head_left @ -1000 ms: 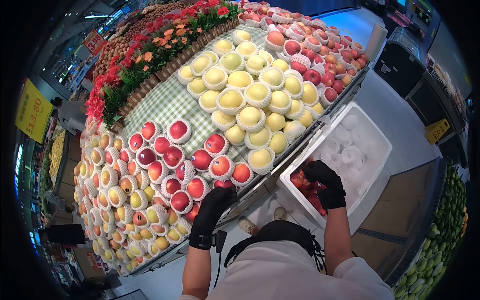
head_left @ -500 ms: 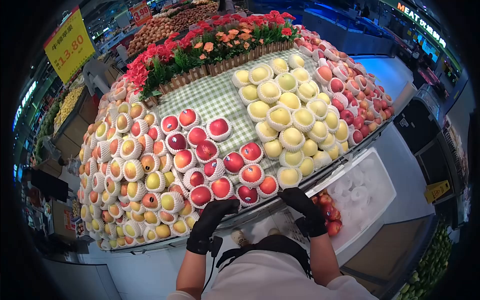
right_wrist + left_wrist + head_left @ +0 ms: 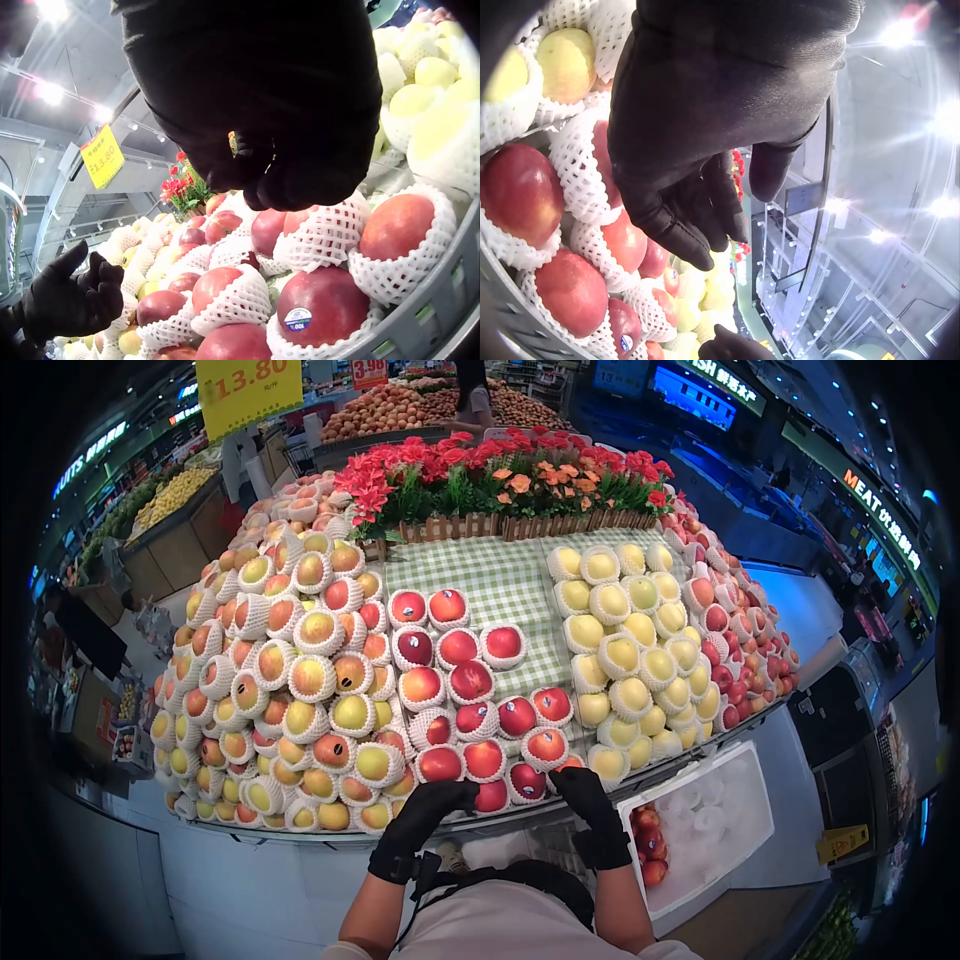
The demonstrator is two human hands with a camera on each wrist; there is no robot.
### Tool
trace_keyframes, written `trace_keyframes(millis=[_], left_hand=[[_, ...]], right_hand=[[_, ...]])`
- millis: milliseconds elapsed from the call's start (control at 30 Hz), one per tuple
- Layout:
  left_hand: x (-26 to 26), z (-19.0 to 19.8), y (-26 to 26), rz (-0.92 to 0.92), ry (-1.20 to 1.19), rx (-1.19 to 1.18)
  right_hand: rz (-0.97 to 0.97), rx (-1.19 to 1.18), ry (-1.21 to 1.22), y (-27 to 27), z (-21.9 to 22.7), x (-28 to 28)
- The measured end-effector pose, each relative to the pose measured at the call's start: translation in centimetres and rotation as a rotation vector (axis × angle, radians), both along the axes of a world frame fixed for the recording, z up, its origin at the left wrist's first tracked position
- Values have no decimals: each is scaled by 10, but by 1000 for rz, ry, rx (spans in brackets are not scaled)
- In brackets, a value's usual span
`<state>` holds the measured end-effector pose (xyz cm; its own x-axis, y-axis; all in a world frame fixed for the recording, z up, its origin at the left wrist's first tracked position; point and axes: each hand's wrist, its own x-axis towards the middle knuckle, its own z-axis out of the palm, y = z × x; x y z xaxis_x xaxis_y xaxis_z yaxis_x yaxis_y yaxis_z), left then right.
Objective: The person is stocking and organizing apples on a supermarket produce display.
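Note:
Both hands wear black gloves and hover at the front edge of a display of red apples (image 3: 484,760) in white foam nets. My left hand (image 3: 430,810) is over the nearest red apples; in the left wrist view its fingers (image 3: 679,236) bend loosely, holding nothing. To the right, my right hand (image 3: 592,800) has its fingertips close to a front-corner red apple, which it partly covers in the head view. The right wrist view shows the back of the right hand (image 3: 255,105) with fingers bent downward above netted apples (image 3: 322,304); nothing shows in its grasp.
A white foam box (image 3: 766,800) below right holds several red apples (image 3: 650,845) and loose foam nets (image 3: 710,818). Pale yellow apples (image 3: 630,695) are stacked right, red-yellow fruit (image 3: 311,678) left. Behind lie checked cloth (image 3: 470,570), a small wooden fence (image 3: 460,528) and red flowers (image 3: 430,465).
My right hand has come up out of the foam box and over to the display's front edge. The left hand stays near the front red apples. The head view has turned toward the display.

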<state>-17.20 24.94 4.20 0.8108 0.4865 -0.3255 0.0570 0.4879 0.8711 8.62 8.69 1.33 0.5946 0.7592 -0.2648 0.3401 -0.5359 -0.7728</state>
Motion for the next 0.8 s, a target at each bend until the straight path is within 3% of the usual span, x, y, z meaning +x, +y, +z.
trace_keyframes(millis=[33,167,300,433,500,567,667,700,767,800], left_hand=[[-2,-4,4,-7,82,56],[-17,-9,14,-11,-6,20],[-32,-23,23,-47,-73,-2],[-43,-29,29,-53,-109,-62],[-47,-25,30,-59,-89,-30],[-49,-25,31,-62,-86,-13],[-50,-25,30,-37,-98,-20],[-49,-23,29,-13,-98,-29],[-49,-23,29,17,-98,-25],[-49,-24,29,22,-98,-12]], right_hand=[[-12,-18,12,4,-4,-2],[16,21,-15,16,-28,-6],[265,236,-353,17,-61,-5],[385,391,-702,21,-77,-7],[438,265,-761,31,-57,-17],[477,-67,-698,48,-20,-24],[407,403,-750,62,-27,-19],[223,286,-480,63,-25,-18],[-142,42,65,80,35,-42],[-91,147,-20,81,27,-37]])
